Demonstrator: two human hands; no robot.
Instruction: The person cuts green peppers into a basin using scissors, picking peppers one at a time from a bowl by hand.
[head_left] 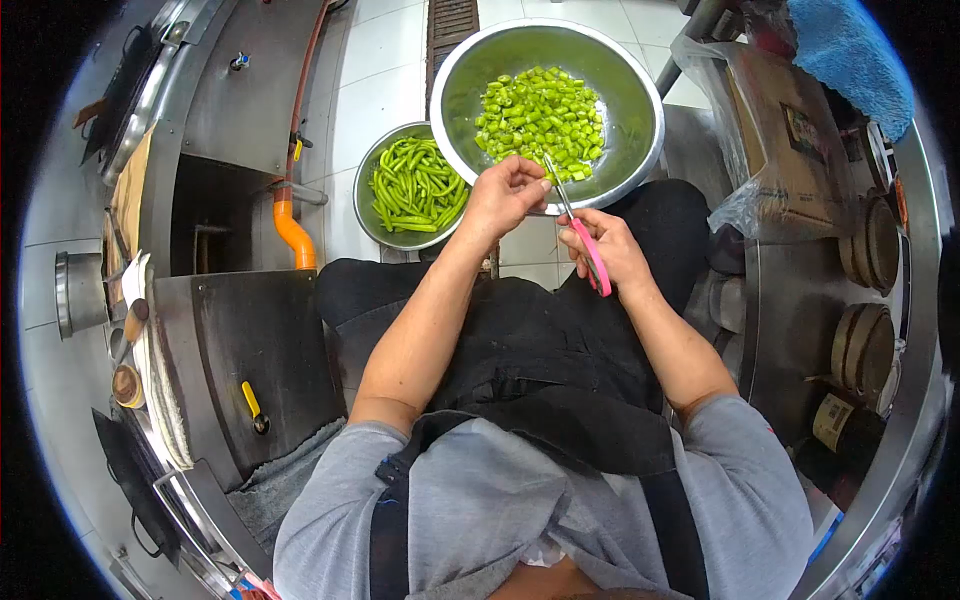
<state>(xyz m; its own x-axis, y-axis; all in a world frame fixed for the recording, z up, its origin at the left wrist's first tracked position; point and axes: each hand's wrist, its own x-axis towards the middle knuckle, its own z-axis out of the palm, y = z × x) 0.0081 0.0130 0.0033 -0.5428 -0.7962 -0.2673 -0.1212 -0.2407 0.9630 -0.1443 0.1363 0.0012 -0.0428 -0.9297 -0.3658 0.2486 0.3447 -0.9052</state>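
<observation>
Pink-handled scissors (590, 247) are in my right hand (612, 248), their blades pointing up over the near rim of a large steel bowl (625, 170). Cut green pepper pieces (540, 118) lie in that bowl. My left hand (508, 195) is beside the blade tips, its thumb and fingers pinched together at the bowl's near edge; what they hold, if anything, is too small to name. To the left, a smaller steel bowl (364, 205) holds long whole green peppers (415, 185).
A cardboard box in clear plastic (790, 140) stands at the right, below a blue towel (850, 55). Steel cabinets (240, 90) and an orange pipe (292, 230) are on the left. A floor drain (452, 25) lies beyond the bowls.
</observation>
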